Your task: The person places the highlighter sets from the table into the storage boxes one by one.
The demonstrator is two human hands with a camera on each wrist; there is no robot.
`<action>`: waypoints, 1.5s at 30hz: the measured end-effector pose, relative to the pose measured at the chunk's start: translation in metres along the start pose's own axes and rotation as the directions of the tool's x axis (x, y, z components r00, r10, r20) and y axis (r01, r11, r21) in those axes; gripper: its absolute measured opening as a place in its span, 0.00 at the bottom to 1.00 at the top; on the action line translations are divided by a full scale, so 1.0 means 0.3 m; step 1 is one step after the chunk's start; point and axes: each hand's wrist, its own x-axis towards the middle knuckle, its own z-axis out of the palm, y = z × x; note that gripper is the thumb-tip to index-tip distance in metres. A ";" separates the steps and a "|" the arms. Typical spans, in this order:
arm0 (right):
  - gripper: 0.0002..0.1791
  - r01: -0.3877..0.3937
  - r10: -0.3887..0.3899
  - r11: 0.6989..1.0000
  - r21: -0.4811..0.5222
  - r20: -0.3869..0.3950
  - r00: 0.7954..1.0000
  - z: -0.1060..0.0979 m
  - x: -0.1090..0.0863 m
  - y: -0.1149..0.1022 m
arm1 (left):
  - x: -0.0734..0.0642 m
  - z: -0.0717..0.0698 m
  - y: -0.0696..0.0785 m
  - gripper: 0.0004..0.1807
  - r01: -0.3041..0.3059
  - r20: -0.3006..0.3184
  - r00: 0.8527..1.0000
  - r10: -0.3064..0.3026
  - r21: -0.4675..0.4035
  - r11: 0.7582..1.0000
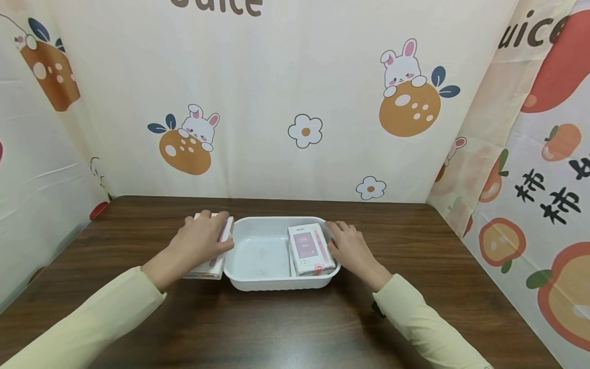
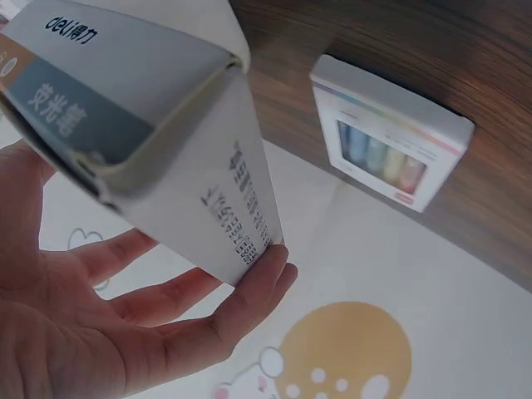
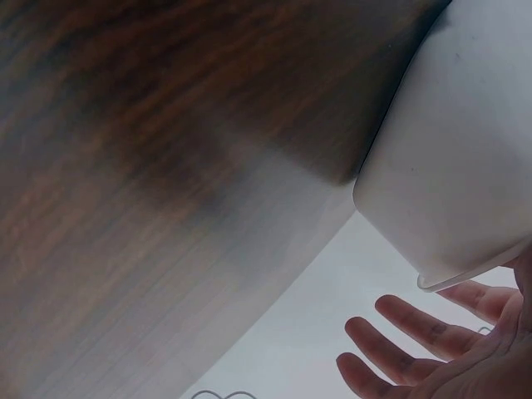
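Observation:
My left hand [image 1: 203,237] grips a white highlighter box [image 2: 199,174] with a grey and orange label and "deli" print. In the head view this box is beside the left rim of a white plastic basin [image 1: 258,285], largely covered by the hand. Fingertips bend round its lower edge in the left wrist view. My right hand [image 1: 352,248] rests at the basin's right rim, fingers loosely spread outside it. Inside the basin, against its right side, lies a white box with a lilac label [image 1: 305,245] and a "12" on it.
Beyond the held box, a white box with a window showing coloured pens [image 2: 382,158] is on the brown wooden table [image 1: 286,328]. A printed cloth [image 1: 267,66] with rabbits and fruit hangs behind the table and along its sides.

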 end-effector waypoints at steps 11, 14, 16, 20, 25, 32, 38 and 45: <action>0.22 -0.006 0.006 1.000 0.002 0.006 1.000 -0.001 0.000 -0.002 | 0.040 0.020 0.075 0.25 -0.056 -0.030 0.998 0.057 0.005 0.998; 0.22 -0.003 0.003 1.000 0.000 0.003 1.000 -0.002 0.000 -0.003 | 0.053 0.020 0.097 0.26 -0.032 -0.014 0.999 0.032 -0.024 0.999; 0.22 -0.002 0.002 1.000 -0.001 0.004 1.000 -0.002 0.000 -0.003 | 0.062 0.024 0.110 0.26 -0.033 -0.014 0.999 0.033 -0.032 0.999; 0.22 -0.002 0.002 1.000 -0.002 0.005 1.000 -0.001 0.000 -0.003 | 0.081 0.033 0.134 0.26 -0.067 -0.035 0.997 0.066 -0.042 0.997; 0.22 -0.003 0.003 1.000 -0.002 0.003 1.000 0.001 0.000 -0.003 | 0.103 0.035 0.168 0.27 -0.059 -0.038 0.998 0.057 -0.063 0.996; 0.23 -0.006 0.006 1.000 -0.005 -0.001 1.000 0.000 0.001 -0.004 | 0.124 0.043 0.217 0.29 -0.032 0.001 0.999 0.032 -0.041 0.999; 0.22 0.004 -0.004 1.000 -0.008 -0.010 1.000 -0.001 -0.001 -0.004 | 0.120 0.072 0.241 0.28 -0.030 0.004 1.000 0.031 -0.021 0.999; 0.22 0.008 -0.008 1.000 -0.013 -0.013 1.000 0.001 -0.001 -0.002 | 0.110 0.124 0.248 0.30 -0.043 -0.011 0.999 0.043 0.021 0.999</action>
